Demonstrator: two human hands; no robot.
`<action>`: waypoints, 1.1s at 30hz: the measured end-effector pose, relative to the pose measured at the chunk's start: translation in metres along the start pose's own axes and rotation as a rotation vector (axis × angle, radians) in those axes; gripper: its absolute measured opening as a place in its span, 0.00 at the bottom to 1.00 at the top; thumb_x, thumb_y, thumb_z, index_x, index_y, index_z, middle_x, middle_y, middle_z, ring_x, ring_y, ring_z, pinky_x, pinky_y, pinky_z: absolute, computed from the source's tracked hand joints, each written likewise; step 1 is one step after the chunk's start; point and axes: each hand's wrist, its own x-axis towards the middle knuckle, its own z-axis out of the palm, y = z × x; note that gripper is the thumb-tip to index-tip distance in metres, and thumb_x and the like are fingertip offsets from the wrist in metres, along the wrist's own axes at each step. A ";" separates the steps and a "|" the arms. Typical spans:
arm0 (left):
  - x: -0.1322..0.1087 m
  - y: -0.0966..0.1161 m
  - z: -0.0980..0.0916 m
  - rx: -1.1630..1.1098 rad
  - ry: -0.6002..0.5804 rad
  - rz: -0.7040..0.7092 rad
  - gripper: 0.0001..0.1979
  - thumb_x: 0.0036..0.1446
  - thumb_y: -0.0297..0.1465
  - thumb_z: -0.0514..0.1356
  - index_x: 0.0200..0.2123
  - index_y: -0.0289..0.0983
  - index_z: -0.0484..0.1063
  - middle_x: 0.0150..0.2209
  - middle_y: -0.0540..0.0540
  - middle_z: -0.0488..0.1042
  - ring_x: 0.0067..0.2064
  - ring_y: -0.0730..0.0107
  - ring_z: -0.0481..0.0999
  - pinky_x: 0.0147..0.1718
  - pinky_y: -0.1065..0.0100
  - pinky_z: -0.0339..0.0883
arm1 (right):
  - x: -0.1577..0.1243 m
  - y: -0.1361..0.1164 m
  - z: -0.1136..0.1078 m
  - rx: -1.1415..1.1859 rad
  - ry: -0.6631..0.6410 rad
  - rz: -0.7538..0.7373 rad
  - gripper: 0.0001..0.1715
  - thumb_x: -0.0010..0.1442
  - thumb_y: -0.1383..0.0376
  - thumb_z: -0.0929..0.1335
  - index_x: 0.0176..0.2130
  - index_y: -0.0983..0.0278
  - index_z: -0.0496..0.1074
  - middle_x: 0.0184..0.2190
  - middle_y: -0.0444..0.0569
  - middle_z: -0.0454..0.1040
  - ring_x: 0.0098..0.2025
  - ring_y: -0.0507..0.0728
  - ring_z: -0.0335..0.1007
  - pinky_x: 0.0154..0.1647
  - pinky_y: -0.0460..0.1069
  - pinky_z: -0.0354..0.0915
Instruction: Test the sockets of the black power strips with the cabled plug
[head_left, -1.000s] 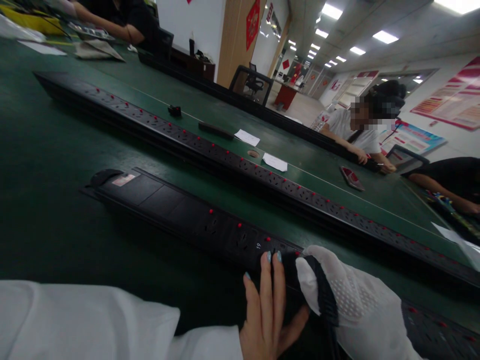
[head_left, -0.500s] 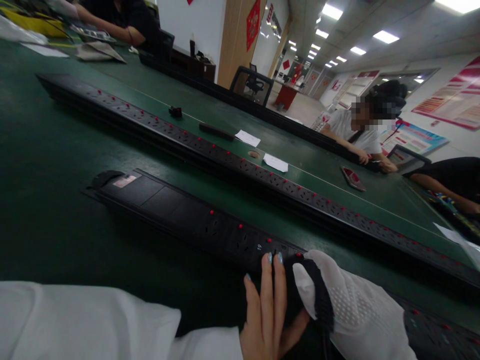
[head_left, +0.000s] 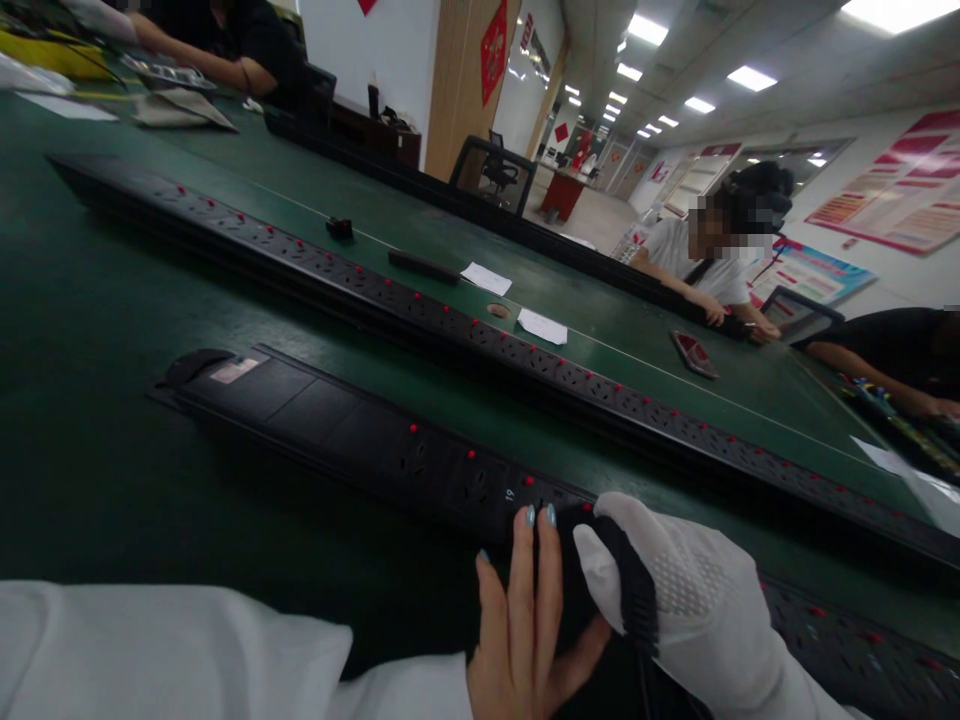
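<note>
A long black power strip (head_left: 352,420) with red dots beside its sockets lies aslant in front of me. My left hand (head_left: 525,610), bare with blue nails, rests its outstretched fingers on the strip near the printed 19. Close beside it, my right hand (head_left: 690,580) in a white dotted glove is closed around a black plug (head_left: 630,570). The plug's cord runs down from the glove. The plug is at the strip's sockets; its front end is hidden, so I cannot tell how deep it sits.
A second long power strip (head_left: 420,315) lies behind the first on the green table (head_left: 90,480). Beyond it are paper slips (head_left: 541,326), a small black part (head_left: 339,228) and a phone-like object (head_left: 694,354). Co-workers (head_left: 720,250) sit at the far side and both ends.
The whole view has shifted slightly, with most things a little further left. Both hands keep their places at the strip, the right still holding the plug.
</note>
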 end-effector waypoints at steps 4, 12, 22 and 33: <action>-0.001 0.004 0.002 0.014 0.005 -0.029 0.31 0.58 0.47 0.50 0.60 0.37 0.52 0.54 0.36 0.65 0.55 0.50 0.65 0.40 0.56 0.65 | 0.003 -0.002 -0.002 -0.013 0.006 0.017 0.18 0.60 0.58 0.60 0.33 0.67 0.73 0.24 0.49 0.76 0.22 0.50 0.70 0.24 0.43 0.64; -0.001 0.004 0.002 0.055 0.008 -0.050 0.26 0.59 0.48 0.48 0.56 0.41 0.58 0.54 0.40 0.65 0.60 0.50 0.58 0.35 0.59 0.66 | 0.008 -0.001 -0.005 -0.005 0.042 -0.018 0.22 0.62 0.59 0.58 0.29 0.68 0.73 0.21 0.49 0.76 0.20 0.53 0.71 0.21 0.46 0.65; 0.003 0.001 -0.001 0.092 0.020 -0.039 0.25 0.61 0.45 0.47 0.59 0.46 0.50 0.54 0.41 0.66 0.59 0.52 0.60 0.27 0.65 0.64 | 0.010 -0.003 -0.005 0.006 0.004 0.002 0.21 0.62 0.59 0.58 0.31 0.67 0.73 0.22 0.48 0.75 0.20 0.51 0.69 0.21 0.44 0.63; 0.003 0.001 0.000 0.084 0.036 -0.039 0.26 0.61 0.46 0.47 0.60 0.46 0.50 0.54 0.40 0.66 0.59 0.51 0.60 0.29 0.64 0.64 | 0.015 -0.004 -0.009 0.019 0.003 0.008 0.21 0.62 0.62 0.57 0.30 0.66 0.74 0.19 0.46 0.74 0.19 0.49 0.68 0.21 0.42 0.63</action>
